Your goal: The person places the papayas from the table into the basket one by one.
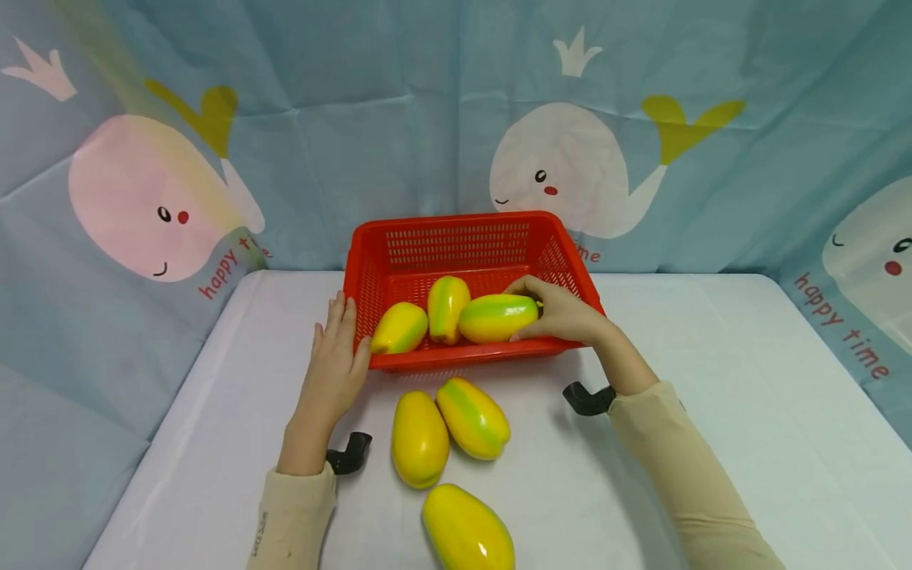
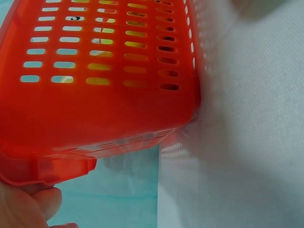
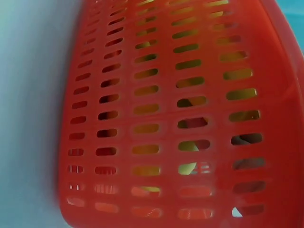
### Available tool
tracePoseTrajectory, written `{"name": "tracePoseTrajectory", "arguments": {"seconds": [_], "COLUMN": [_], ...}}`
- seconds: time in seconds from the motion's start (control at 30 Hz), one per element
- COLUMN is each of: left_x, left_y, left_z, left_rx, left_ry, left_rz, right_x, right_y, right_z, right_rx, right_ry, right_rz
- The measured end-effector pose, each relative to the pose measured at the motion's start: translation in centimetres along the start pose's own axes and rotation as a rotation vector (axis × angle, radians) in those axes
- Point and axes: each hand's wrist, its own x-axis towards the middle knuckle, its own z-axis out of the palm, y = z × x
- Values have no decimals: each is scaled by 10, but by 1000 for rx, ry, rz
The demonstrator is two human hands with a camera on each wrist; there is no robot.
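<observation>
Red basket (image 1: 456,359), far on bench (image 1: 712,396): held two loose fruits (image 1: 400,326) | right hand (image 1: 559,313): fingers grasped third fruit (image 1: 495,318) inside | left hand (image 1: 331,366): fingers straight, touched basket's left side | seemingly outstanding: three nearer fruits (image 1: 420,440).

Free room in the red basket (image 1: 456,362) behind a barrier of fruits (image 1: 446,309)

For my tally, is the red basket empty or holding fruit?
Not empty: two yellow fruits lie inside the red basket, while the right hand grips a third fruit there.

Nearest yellow fruit (image 1: 469,529) cut off below, rightmost whale (image 1: 872,261) cropped, right sleeve (image 1: 687,467) cropped
</observation>
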Motion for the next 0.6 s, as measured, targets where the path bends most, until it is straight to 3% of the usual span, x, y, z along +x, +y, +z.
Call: {"name": "tracePoseTrajectory", "arguments": {"seconds": [0.37,0.6], "left_x": [0,0], "left_y": [0,-1], "left_z": [2,2], "left_rx": [-7,-14], "left_ry": [23,34], "left_rz": [10,15], "right_x": [7,10], "right_y": [-3,-1], "right_z": [6,6], "right_rx": [-140,-172], "right_ry": [143,26], "right_rz": [21,62]}}
